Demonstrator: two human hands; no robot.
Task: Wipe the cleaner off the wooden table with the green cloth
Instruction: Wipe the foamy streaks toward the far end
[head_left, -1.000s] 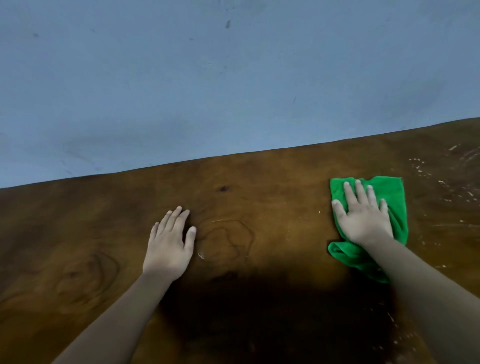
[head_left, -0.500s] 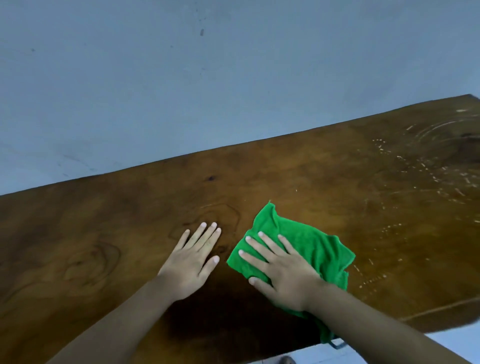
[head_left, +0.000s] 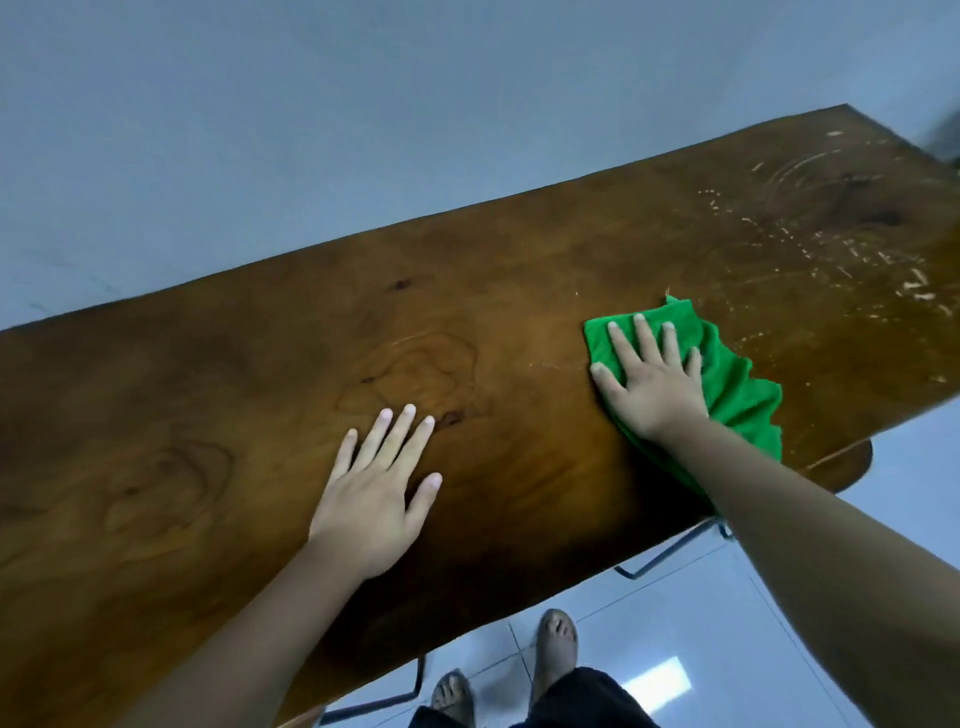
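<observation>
The right hand (head_left: 655, 387) is pressing the green cloth (head_left: 737, 384) flat, fingers spread, near the table's (head_left: 208, 374) front edge; it is best sweeping toward the white streaks (head_left: 831, 249) at the far right corner, while the left hand (head_left: 376, 491) is bracing, fingers spread.

Bare forearms, no sleeves; bare feet (head_left: 557, 643); dark trousers (head_left: 576, 699) at bottom edge.

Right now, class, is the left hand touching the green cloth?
No: the left hand lies flat on bare wooden table, well apart from the green cloth under the right hand.
</observation>
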